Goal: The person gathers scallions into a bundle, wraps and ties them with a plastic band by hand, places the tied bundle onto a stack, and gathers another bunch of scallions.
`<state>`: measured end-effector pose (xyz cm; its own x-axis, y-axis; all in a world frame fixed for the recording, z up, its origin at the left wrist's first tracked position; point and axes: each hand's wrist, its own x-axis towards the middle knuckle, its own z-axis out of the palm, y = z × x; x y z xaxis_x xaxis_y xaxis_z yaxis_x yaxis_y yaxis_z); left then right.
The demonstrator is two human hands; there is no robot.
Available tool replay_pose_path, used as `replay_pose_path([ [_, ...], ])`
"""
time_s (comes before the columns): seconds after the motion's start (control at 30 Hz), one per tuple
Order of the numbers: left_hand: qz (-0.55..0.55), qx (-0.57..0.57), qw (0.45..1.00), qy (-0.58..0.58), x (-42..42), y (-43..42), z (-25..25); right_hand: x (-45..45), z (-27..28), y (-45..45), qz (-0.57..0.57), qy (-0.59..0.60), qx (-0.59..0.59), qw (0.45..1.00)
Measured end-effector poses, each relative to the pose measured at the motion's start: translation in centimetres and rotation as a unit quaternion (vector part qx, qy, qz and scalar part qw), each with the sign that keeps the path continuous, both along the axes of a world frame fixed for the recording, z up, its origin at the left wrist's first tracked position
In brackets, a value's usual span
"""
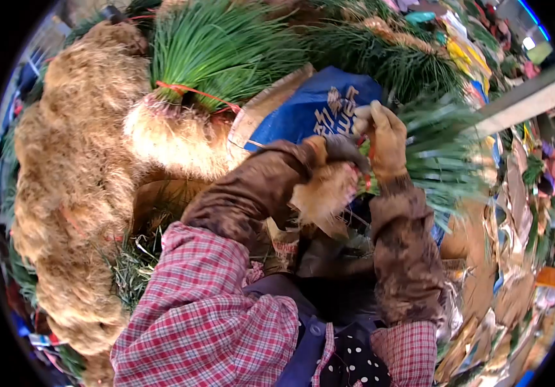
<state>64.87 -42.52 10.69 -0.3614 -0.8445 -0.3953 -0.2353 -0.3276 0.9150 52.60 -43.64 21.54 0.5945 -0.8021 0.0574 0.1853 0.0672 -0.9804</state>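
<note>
Between my hands lies a bunch of green onions (438, 151), its leaves blurred to the right and its pale roots (327, 193) toward the lower left. A red tie shows around its stems. My left hand (344, 149), in a greyish glove, is closed at the stems just above the roots; motion smears its fingers. Over the tie, my right hand (386, 138) in a tan glove is raised with its fingertips pinched together. What the pinch holds, if anything, is too small to make out.
A large tied bundle of green onions (219, 58) lies beyond my left arm. Root masses (77, 180) are stacked along the left. Behind my hands is a blue printed sack (297, 116). Cardboard and wrappings (516, 213) litter the right, below a pale beam (522, 103).
</note>
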Motion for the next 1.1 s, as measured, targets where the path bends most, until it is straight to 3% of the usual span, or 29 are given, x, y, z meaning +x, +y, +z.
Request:
replay_pose_path([
  [0.07,0.000,0.042,0.998,0.048,2.9,-1.0,-2.8,0.8,-0.9,-0.8,-0.004,-0.019,0.080,0.997],
  [0.13,0.019,0.071,0.995,0.061,5.9,-0.7,-6.6,0.2,-5.4,-1.6,-0.010,0.071,0.036,0.997],
  [0.2,0.056,0.069,0.995,0.033,7.6,-0.2,-9.9,-0.7,-14.5,-2.0,-0.034,0.011,0.140,0.990],
  [0.27,0.072,0.037,0.991,-0.108,7.6,1.2,-11.0,-3.2,-19.5,-3.0,-0.023,-0.102,0.271,0.957],
  [0.3,0.069,0.031,0.976,-0.203,6.7,1.9,-7.6,-4.0,-20.8,-3.0,-0.017,-0.157,0.336,0.928],
  [0.33,0.069,-0.090,0.937,-0.330,5.6,2.8,-5.4,-3.6,-19.0,-2.5,-0.065,-0.089,0.335,0.936],
  [0.4,0.009,-0.029,0.886,-0.462,1.8,4.1,2.5,-3.8,-19.3,-3.7,-0.010,-0.064,0.347,0.936],
  [0.43,0.060,-0.129,0.838,-0.527,-0.4,5.2,1.7,-3.7,-18.8,-3.9,-0.040,-0.069,0.336,0.938],
  [0.47,0.081,-0.137,0.827,-0.539,-2.5,6.1,2.3,-3.1,-18.0,-3.3,-0.069,-0.073,0.328,0.939],
  [0.53,0.175,-0.135,0.763,-0.608,-5.3,6.3,-2.9,-1.6,-16.6,-2.2,-0.104,-0.067,0.287,0.950],
  [0.63,0.214,-0.148,0.714,-0.649,-5.2,6.3,-5.4,0.4,-14.4,-1.4,-0.121,-0.003,0.177,0.977],
  [0.8,0.141,-0.059,0.803,-0.576,-1.8,5.2,-5.5,2.5,-14.9,0.9,-0.075,0.009,0.202,0.976],
  [0.87,0.189,-0.087,0.817,-0.537,-1.4,5.1,-6.6,2.3,-13.9,2.5,-0.068,0.042,0.187,0.979],
  [1.1,0.158,-0.033,0.834,-0.528,-1.3,4.2,-7.5,-0.1,-12.9,6.2,-0.086,0.044,0.115,0.989],
])
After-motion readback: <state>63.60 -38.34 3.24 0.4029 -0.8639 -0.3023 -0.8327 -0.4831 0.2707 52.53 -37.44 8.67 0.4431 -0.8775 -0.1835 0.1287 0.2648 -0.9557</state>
